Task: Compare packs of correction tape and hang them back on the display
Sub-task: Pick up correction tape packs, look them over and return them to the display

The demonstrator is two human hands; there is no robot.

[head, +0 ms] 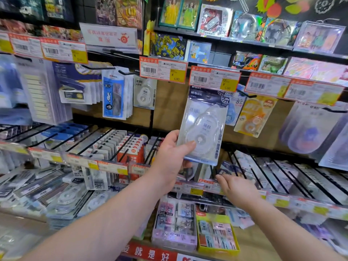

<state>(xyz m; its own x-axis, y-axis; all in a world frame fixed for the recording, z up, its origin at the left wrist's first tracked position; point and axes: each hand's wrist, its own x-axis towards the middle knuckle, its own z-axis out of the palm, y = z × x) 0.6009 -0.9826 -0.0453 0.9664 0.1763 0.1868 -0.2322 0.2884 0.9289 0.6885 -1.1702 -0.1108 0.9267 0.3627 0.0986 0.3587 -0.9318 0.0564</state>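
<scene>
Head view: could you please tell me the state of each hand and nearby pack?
clear correction tape pack, held up, slightly tilted.
left hand, grips that pack's lower edge.
right hand, open, holding nothing.
orange tape pack, hanging on the display.

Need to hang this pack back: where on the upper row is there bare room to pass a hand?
Bare backboard shows between the hanging white tape pack and the held pack in the left hand. A narrower strip lies right of the orange pack. The lower hook rows, where the right hand reaches, are packed.
</scene>
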